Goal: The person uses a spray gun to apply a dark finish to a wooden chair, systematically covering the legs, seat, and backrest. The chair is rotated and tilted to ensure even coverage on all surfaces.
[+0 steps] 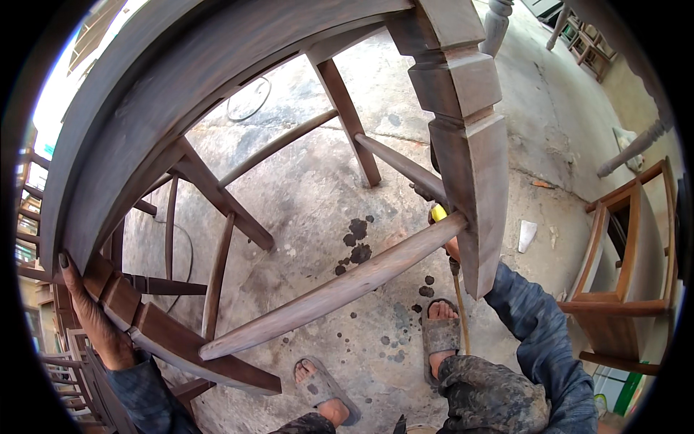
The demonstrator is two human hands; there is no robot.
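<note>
A dark brown wooden chair (pixel 181 94) is tilted up before me, its curved seat rail arching across the upper left and its legs joined by round stretchers. At its lower left corner, my left hand (pixel 101 325) grips the frame beside a notched leg. Behind the thick notched leg on the right, my right hand (pixel 452 249) is mostly hidden. It is closed around what looks like a spray gun (pixel 438 212), of which a yellow part and a dark nozzle area show. A thin hose (pixel 463 311) hangs below that hand.
My sandalled feet stand on a stained concrete floor (pixel 303 195) with dark wet spots. A brown wooden furniture frame (pixel 622 246) stands at the right. More chairs (pixel 72 369) crowd the left edge. Grey turned legs (pixel 636 152) rise at the upper right. A white scrap (pixel 527 236) lies nearby.
</note>
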